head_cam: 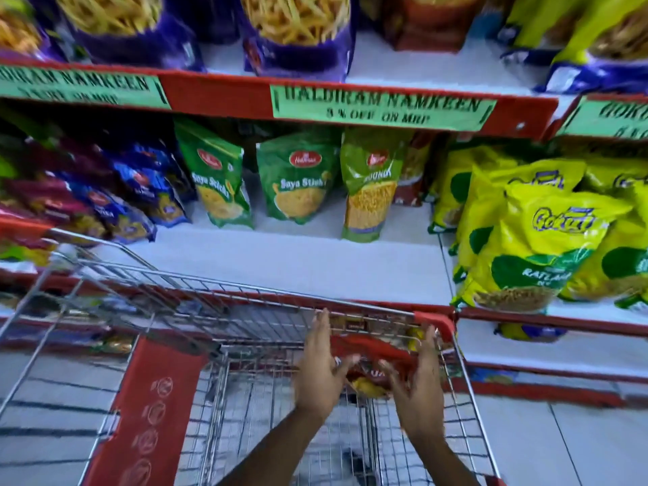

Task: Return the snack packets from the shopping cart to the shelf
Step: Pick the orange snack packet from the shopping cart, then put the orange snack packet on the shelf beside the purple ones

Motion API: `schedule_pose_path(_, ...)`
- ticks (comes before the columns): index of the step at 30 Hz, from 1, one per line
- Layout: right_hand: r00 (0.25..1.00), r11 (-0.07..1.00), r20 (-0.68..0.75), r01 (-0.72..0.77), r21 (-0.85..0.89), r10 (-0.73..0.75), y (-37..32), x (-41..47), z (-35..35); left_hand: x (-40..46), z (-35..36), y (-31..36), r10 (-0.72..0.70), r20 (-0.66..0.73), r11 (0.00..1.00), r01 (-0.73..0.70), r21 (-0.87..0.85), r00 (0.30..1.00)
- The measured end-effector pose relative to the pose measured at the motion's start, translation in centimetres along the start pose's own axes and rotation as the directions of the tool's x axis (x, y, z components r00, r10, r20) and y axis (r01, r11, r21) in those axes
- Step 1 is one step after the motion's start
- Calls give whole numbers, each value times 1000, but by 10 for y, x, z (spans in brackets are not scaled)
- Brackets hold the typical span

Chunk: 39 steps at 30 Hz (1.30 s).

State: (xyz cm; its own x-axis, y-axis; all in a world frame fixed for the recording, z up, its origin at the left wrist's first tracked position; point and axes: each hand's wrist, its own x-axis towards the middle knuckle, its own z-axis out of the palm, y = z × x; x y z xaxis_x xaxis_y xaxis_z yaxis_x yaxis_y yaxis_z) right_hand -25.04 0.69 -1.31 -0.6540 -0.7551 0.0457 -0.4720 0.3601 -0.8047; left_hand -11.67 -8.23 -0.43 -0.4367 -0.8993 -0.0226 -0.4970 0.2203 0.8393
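A red snack packet sits at the far right end of the wire shopping cart, just under its rim. My left hand holds the packet's left side and my right hand its right side, fingers curled under its lower edge. The frame is blurred by motion. Behind the cart is the white middle shelf, where green snack packets stand upright at the back. The rest of the cart basket looks bare.
Yellow packets are piled on the shelf to the right, and blue and purple packets to the left. Above runs a red shelf edge with a green price label. A red flap hangs in the cart's near left.
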Motion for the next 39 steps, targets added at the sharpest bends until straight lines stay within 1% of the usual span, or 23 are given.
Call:
schedule_pose_path(1, 993, 982, 2, -114, 153, 115, 9, 3, 4, 3, 2, -2, -101, -29, 976, 93, -195, 994)
schedule_pose_path(2, 975, 937, 13, -215, 276, 220, 19, 5, 9, 9, 3, -6, -169, -67, 941, 141, -307, 983)
schedule_pose_path(3, 952, 886, 33, -297, 355, 306, 27, 7, 12, 16, 5, -13, -206, -86, 925, 165, -344, 975)
schedule_pose_path(5, 913, 809, 70, -389, 441, 401, 47, 11, 19, 32, 11, -28, -259, -38, 882, 220, -416, 965)
schedule_pose_path(7, 908, 815, 50, -396, 424, 415, 61, 17, 22, 44, 17, -45, -348, 35, 793, 314, -523, 937)
schedule_pose_path(9, 902, 818, 28, -403, 409, 431, 66, 21, 25, 46, 24, -58, -436, 104, 686, 405, -605, 894)
schedule_pose_path(10, 899, 807, 44, -411, 424, 435, 66, 23, 27, 44, 27, -64, -464, 145, 650, 447, -614, 874)
schedule_pose_path(11, 896, 802, 57, -421, 424, 441, 67, 25, 28, 42, 31, -68, -469, 177, 633, 469, -616, 865)
schedule_pose_path(13, 888, 791, 85, -443, 423, 452, 71, 28, 29, 41, 36, -68, -473, 189, 656, 487, -577, 861)
schedule_pose_path(15, 891, 787, 89, -437, 435, 445, 71, 30, 25, 42, 39, -65, -452, 181, 699, 473, -536, 873)
schedule_pose_path(18, 902, 782, 71, -407, 471, 427, 59, 30, 10, 40, 29, -49, -368, 163, 761, 397, -513, 915)
schedule_pose_path(22, 928, 783, 137, -366, 503, 346, 29, 30, -25, 29, 1, -14, -216, 123, 844, 249, -476, 969)
schedule_pose_path(25, 954, 804, 161, -299, 514, 252, -10, 33, -59, 25, -33, 27, -121, 111, 859, 160, -487, 986)
schedule_pose_path(28, 982, 829, 159, -170, 532, 99, -58, 33, -100, 20, -69, 75, 53, 65, 869, -13, -495, 996)
schedule_pose_path(31, 993, 838, 116, -35, 545, -34, -110, 39, -145, 22, -104, 133, 222, 29, 857, -181, -483, 975)
schedule_pose_path(34, 983, 810, 59, 110, 576, -174, -161, 58, -186, 33, -134, 194, 360, -41, 780, -325, -535, 932)
schedule_pose_path(37, 954, 779, -34, 265, 568, -299, -208, 84, -223, 49, -162, 254, 447, -166, 702, -460, -544, 879)
schedule_pose_path(39, 922, 745, -94, 361, 560, -376, -237, 102, -246, 63, -178, 290, 492, -218, 669, -526, -525, 843)
